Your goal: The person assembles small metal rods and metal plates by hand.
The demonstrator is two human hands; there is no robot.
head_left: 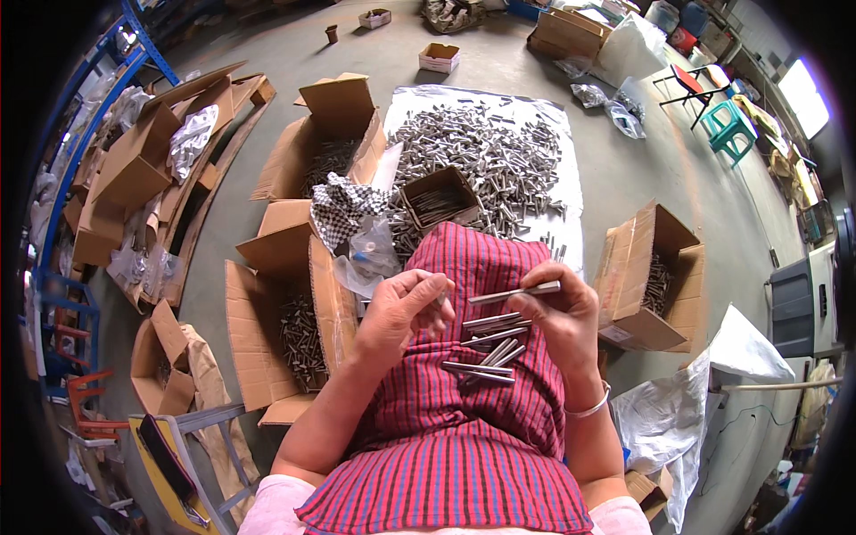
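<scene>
My right hand (563, 312) grips a slim metal pin (515, 292) between thumb and fingers, its narrow end pointing left. Facing it, my left hand (403, 314) is closed with thumb and fingers together; what they hold, if anything, is too small to make out. Several loose metal pins (489, 367) lie across the red striped cloth (446, 464) over my lap, below the hands. Just beyond my knees, a small open box (439, 198) of thin metal pieces sits among a wide heap of metal pins (481, 134) on a white sheet (571, 192).
Open cartons of metal parts stand at the left (339, 299), farther left (343, 94) and at the right (615, 303). A checkered cloth (343, 209) and a clear plastic bag (373, 250) lie beside the heap. A green stool (729, 125) is at the far right.
</scene>
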